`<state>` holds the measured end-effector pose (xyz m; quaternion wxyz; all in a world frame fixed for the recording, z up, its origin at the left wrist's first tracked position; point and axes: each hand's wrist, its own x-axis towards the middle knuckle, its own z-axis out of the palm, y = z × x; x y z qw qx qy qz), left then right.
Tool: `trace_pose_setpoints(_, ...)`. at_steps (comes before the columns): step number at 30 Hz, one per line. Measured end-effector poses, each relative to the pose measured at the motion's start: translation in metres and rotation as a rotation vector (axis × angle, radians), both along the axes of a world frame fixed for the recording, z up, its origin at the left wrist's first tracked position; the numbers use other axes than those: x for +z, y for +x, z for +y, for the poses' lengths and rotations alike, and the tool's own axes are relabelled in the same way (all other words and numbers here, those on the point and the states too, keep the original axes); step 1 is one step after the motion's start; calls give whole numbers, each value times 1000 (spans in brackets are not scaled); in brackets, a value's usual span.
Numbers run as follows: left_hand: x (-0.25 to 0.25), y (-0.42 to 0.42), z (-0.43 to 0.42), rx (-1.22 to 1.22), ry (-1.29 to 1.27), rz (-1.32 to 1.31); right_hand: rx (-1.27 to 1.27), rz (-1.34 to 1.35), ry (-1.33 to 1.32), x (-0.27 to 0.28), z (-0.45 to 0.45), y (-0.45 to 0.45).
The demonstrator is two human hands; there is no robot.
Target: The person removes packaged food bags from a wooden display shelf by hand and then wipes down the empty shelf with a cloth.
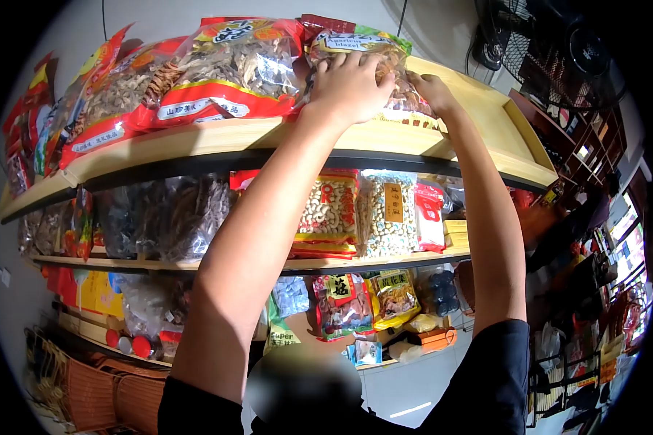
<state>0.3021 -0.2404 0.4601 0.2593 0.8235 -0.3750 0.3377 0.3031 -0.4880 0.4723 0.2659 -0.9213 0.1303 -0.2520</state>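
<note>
A clear bag of dried mushrooms [403,65], labelled "Agaricus blazei", stands on the top wooden shelf [479,87]. My left hand [352,87] lies over its front, fingers spread and slightly bent on the plastic. At the bag's right edge is my right hand [434,94], its fingers curled against the side; some fingertips are hidden. Touching the left side of that bag is a large red-trimmed bag of dried mushrooms [236,65]. Farther left leans another red-trimmed bag of dried goods [127,87].
A raised wooden lip [526,130] closes the top shelf's right end. Below are a bag of cashews [326,206], a bag of pale beans [389,217] and lower-shelf packets [343,304]. A black fan [559,47] stands at upper right, wicker baskets [91,391] at lower left.
</note>
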Motion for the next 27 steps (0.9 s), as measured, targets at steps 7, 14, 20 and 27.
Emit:
trace_pose_setpoints(7,-4,7,-3,0,-20,-56,26,-25,-36,1,2,-2)
trace_pose_setpoints(14,-7,10,-5,-9,-20,-58,30,-18,12,5,16,-13)
trace_pose_setpoints(20,-3,10,-2,4,-2,-43,19,-21,-26,4,10,-6)
trace_pose_setpoints(27,-5,11,-3,5,-10,-55,34,-69,-23,1,9,-2)
